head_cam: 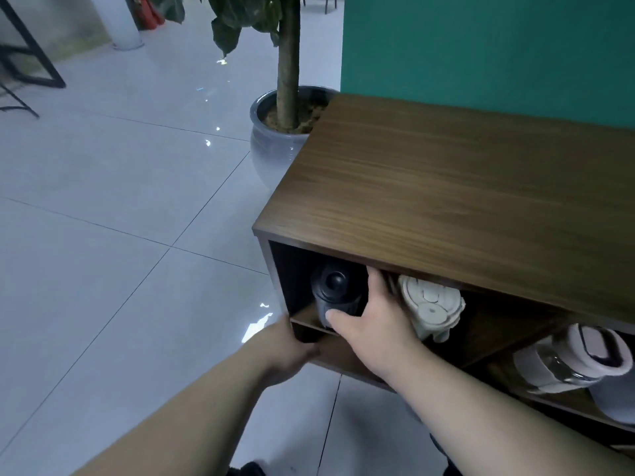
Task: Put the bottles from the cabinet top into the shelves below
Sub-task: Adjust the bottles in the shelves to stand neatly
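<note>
Inside a walnut-grain cabinet (pixel 446 187), the right hand (pixel 371 324) wraps a matte black ribbed bottle (pixel 333 293); the left hand (pixel 292 352) grips the shelf edge (pixel 305 329). Glossy grey tiled floor (pixel 120 235) lies left.

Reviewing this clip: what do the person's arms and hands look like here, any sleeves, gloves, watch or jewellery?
Both forearms are bare for as far as the frame shows them, with no sleeve edge in view. The left hand and right hand wear no gloves. No watch, bracelet or ring shows on the visible wrists and fingers. No markings or tattoos are apparent, though the picture is soft.
</note>
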Motion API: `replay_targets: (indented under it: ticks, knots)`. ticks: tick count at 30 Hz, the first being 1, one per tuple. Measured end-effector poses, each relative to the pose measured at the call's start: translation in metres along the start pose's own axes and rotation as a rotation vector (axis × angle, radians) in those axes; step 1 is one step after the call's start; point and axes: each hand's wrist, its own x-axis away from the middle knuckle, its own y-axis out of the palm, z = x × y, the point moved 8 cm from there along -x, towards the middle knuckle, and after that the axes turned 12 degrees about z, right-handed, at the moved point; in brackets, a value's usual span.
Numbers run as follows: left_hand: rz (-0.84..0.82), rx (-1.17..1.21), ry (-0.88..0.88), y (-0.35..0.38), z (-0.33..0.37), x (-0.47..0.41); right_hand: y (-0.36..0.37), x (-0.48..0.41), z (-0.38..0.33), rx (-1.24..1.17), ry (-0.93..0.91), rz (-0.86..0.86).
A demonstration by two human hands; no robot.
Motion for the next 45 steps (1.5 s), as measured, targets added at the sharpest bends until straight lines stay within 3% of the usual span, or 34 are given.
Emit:
replay_targets:
  ticks: [9,20,45]
  knots:
    - [0.063,0.177,0.033,0.000,0.013,-0.034,0.022,-0.014,0.017,-0.218,0.243,0.066]
    - [0.086,0.280,0.155,0.004,0.018,-0.048,0.034,-0.028,0.026,-0.265,0.308,0.021]
    - [0.112,0.224,0.185,0.011,0.010,-0.058,0.032,-0.022,0.024,-0.213,0.185,0.007]
